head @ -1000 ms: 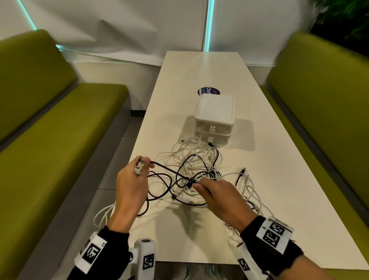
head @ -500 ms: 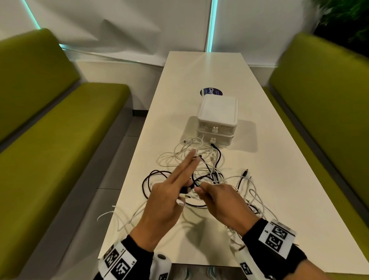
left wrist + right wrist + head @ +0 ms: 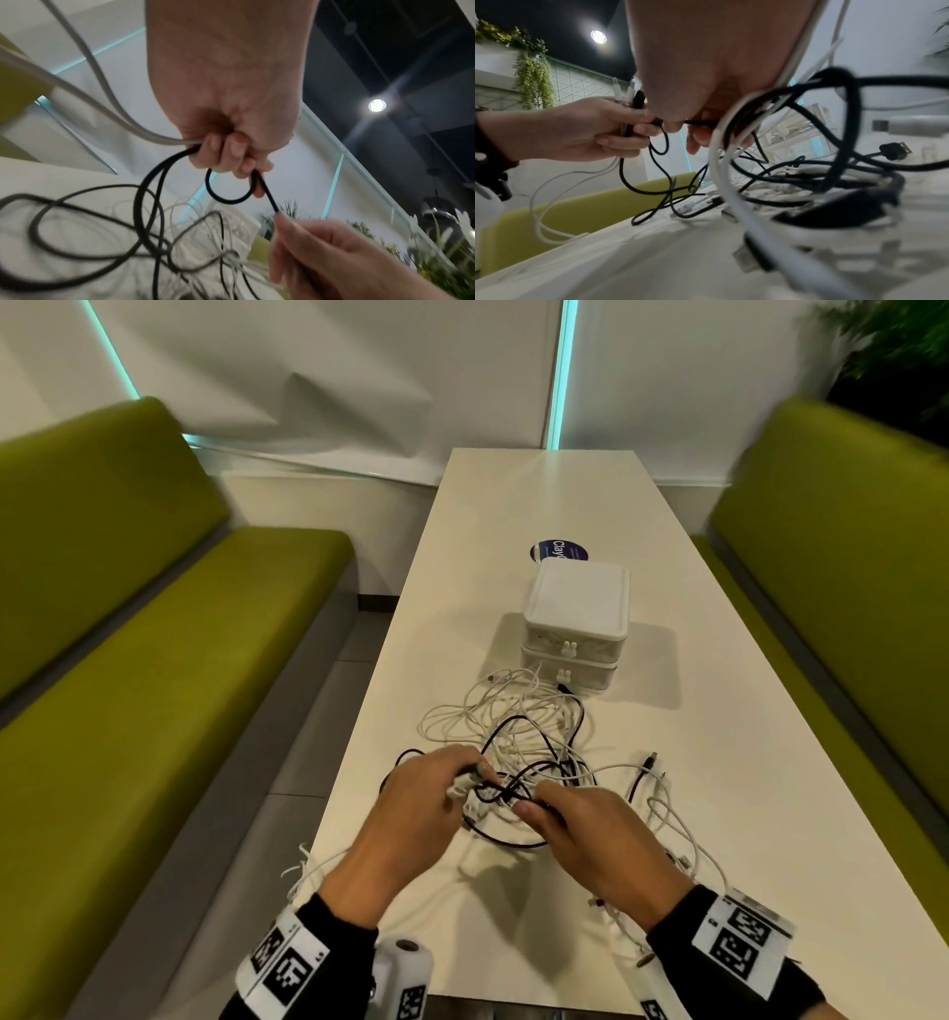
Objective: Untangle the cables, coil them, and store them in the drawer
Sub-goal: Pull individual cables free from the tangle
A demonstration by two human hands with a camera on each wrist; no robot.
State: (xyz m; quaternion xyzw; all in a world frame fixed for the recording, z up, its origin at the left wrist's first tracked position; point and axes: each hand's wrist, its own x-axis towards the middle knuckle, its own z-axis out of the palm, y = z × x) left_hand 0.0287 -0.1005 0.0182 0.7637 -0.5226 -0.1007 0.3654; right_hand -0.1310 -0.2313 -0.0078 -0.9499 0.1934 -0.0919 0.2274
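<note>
Beside a "Clay" sticker (image 3: 558, 551), left hand (image 3: 418, 806) grips cable ends; right hand (image 3: 590, 834) pinches black cable (image 3: 226, 200).

Black sleeves (image 3: 328, 932); white wristbands (image 3: 739, 940) with black square-code markers; white wrist cameras (image 3: 403, 968).

Black and white cables (image 3: 518, 737) – green benches (image 3: 154, 660).

On the table (image 3: 667, 660), a dark blue round sticker (image 3: 557, 552) is seen behind the white drawer box (image 3: 577, 608); only the white letters "Clay" can be read, the rest being hidden. Black-and-white square code markers (image 3: 739, 940) are worn on both wrists, without legible text.
</note>
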